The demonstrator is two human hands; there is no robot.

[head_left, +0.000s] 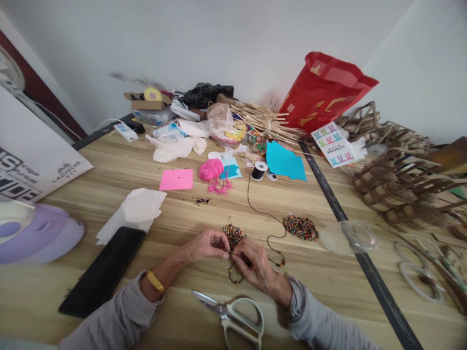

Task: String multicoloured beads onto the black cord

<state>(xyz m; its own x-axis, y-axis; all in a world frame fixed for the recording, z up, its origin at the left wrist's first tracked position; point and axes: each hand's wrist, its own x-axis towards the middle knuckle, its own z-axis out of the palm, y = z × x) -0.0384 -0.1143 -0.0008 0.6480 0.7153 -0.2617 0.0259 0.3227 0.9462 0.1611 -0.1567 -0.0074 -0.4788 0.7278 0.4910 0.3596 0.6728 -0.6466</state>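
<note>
My left hand (210,244) and my right hand (256,265) meet over the table, fingertips pinched close together on a thin black cord (229,274). A loop of this cord with a few small beads hangs below the fingers. Just behind them lies a pile of loose multicoloured beads (232,235). From a black thread spool (259,170) a line of cord runs forward to my right hand, with several beads (280,264) near its end. Scissors (233,311) with pale handles lie open in front of my hands.
A strand of coloured beads (301,228) lies right of the pile. A black phone-like slab (104,270) and white paper (136,211) are at left. Pink yarn (211,169), a pink sheet (176,180) and blue paper (286,160) lie farther back. Woven baskets (397,189) crowd the right.
</note>
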